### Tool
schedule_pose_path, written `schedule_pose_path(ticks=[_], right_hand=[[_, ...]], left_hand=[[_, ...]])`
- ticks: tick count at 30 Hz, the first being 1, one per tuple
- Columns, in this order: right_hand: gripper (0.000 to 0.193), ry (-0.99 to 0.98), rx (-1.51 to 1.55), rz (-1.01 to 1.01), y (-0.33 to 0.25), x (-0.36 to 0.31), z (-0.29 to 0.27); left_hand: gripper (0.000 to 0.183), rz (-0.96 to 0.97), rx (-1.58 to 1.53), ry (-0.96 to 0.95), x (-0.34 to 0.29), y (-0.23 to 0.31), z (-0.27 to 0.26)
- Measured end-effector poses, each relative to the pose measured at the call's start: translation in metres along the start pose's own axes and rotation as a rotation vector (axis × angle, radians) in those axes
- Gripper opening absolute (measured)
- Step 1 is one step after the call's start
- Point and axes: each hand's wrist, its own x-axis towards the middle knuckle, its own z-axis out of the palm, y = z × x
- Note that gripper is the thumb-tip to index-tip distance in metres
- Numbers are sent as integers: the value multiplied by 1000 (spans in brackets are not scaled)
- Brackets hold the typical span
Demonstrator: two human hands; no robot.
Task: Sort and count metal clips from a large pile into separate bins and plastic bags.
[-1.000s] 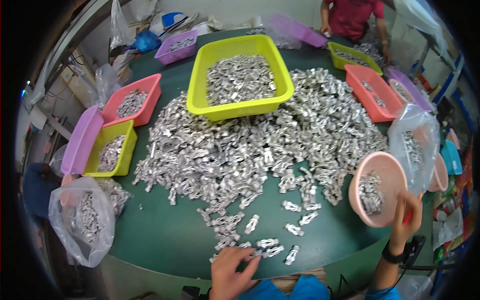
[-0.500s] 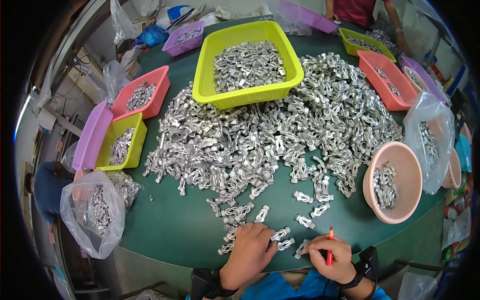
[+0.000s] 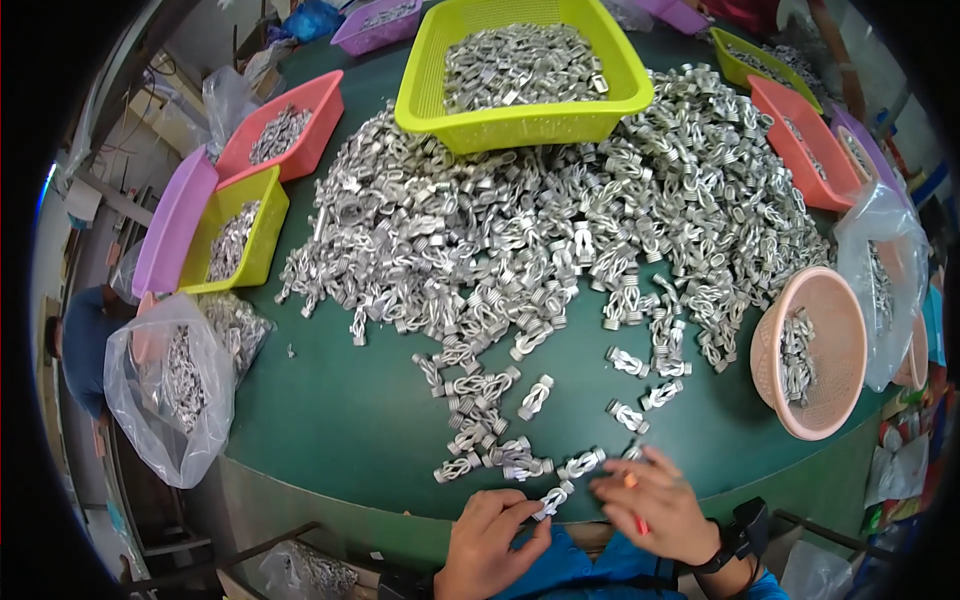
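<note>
The person's left hand (image 3: 490,542) is at the near edge of the dark green table (image 3: 330,410), with its thumb and forefinger apart, and the forefinger tip is at the lower end of a small silver-grey metal piece of looped shape with a ribbed end (image 3: 553,499); whether these fingers pinch it, I cannot tell. This piece lies tilted in front of the person, between the two hands. The right hand (image 3: 662,512), a little blurred, has its fingers loosely spread, and a slim red pencil-like stick (image 3: 642,525) is held among them. Just beyond its fingertips is another metal piece, partly hidden. Several similar pieces lie loose near the hands, and behind them rises a wide heap of silver-grey metal pieces (image 3: 450,240). A rectangular yellow-green plastic basket (image 3: 530,130) filled with metal parts stands at the heap. To the right, a round pale-pink plastic basket (image 3: 836,385) contains some pieces.
</note>
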Motion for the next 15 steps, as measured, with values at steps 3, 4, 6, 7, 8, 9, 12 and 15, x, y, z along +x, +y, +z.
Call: schedule_pose_path(ticks=[3, 4, 6, 7, 8, 9, 12, 15], right_hand=[[19, 220, 19, 125, -1, 5, -5], [17, 353, 173, 158, -5, 4, -1], [16, 264, 357, 243, -9, -8, 3], [15, 181, 544, 323, -10, -11, 4], [13, 151, 588, 319, -12, -10, 8], [9, 193, 533, 309, -17, -3, 13], [8, 270, 801, 585, -28, -1, 26], [14, 213, 740, 542, -25, 5, 29]], left_hand=[[21, -32, 44, -48, -7, -8, 7], [21, -37, 37, -49, -8, -9, 8], [22, -41, 34, -66, -8, -11, 10], [22, -47, 28, -66, -7, -12, 11], [23, -41, 29, -72, -7, -10, 11], [24, -40, 31, -76, -8, -9, 12], [26, 9, 6, -67, -14, -20, 14], [26, -8, -4, -69, -16, -22, 15]])
